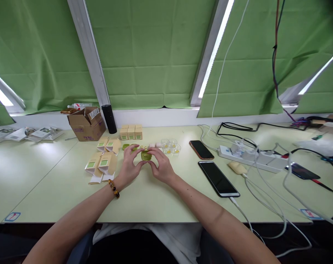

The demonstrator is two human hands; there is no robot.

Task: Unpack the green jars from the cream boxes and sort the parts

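Observation:
My left hand (130, 165) and my right hand (162, 165) pinch a small green case (146, 156) between them, just above the table. Fingers cover its upper edge, and the thumbs meet at its lower edge. Behind the hands lie more small green pieces (126, 146), partly hidden by my left fingers. To the right of these stand clear plastic cups (171, 146) with something yellow in each. On the left are several opened tan boxes (107, 163) with green labels and white flaps. Closed tan boxes (131, 132) stand in a row farther back.
A cardboard carton (87, 124) and a black cylinder (109, 119) stand at the back left. Two phones, one dark (201, 150) and one white-edged (218, 179), lie on the right. Beyond them is a power strip (253, 158) with tangled cables. Plastic-wrapped packets (42, 133) lie far left.

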